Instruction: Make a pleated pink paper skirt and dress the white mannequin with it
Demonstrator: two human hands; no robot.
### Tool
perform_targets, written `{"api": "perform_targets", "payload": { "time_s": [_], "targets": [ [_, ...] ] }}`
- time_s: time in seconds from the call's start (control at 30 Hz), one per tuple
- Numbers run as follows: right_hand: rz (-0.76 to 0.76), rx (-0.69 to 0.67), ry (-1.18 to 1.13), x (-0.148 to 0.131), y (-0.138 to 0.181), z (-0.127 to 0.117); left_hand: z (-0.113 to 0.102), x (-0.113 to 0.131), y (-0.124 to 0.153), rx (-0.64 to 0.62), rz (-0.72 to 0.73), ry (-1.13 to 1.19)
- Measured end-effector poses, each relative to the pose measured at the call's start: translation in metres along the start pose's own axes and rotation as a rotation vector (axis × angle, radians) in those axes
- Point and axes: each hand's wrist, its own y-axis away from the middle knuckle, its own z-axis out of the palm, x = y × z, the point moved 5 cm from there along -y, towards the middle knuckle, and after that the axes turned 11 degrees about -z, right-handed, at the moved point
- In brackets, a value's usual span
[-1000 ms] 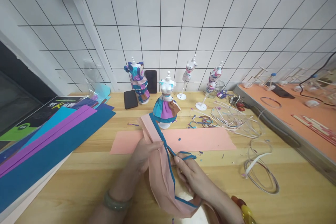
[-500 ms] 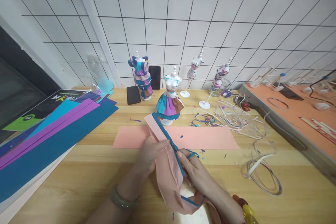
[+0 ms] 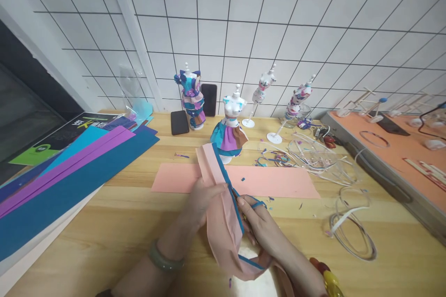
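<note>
My left hand (image 3: 204, 202) pinches a long pink crepe-paper strip (image 3: 223, 236) with a narrow blue edging (image 3: 224, 169) along its right side. The strip slants up from my hands, and its lower part loops down toward the table's near side. My right hand (image 3: 258, 220) is closed on what look like scissors (image 3: 235, 193), mostly hidden by the fingers, with the dark blades at the blue edging. A thin blue sliver (image 3: 258, 204) curls over the right fingers. Just beyond the strip's top end stands a small white dress form (image 3: 233, 109) in a teal, purple and brown skirt.
A flat pink paper sheet (image 3: 285, 182) lies behind my hands. Coloured paper sheets (image 3: 87, 174) are stacked at left. At the back stand a dressed form (image 3: 193, 100), two more forms and two phones (image 3: 180, 123). Tangled thin strips (image 3: 310, 153) and a coil (image 3: 353, 236) lie at right.
The camera view has shifted slightly, so the background sits a little further right. My hands and the strip hold nearly the same pose, with the blades still at the blue edging.
</note>
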Motion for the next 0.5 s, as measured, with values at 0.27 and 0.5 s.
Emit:
{"api": "perform_targets", "payload": {
  "time_s": [0.27,0.5],
  "targets": [
    [0.030,0.000,0.012,0.0021,0.0013,0.0009,-0.0023,-0.0053,-0.0005,0.080,0.016,-0.008],
    [0.018,0.033,0.033,-0.0048,0.0000,0.0007,0.0028,-0.0074,0.0024,0.042,0.043,-0.056]
  ]
}}
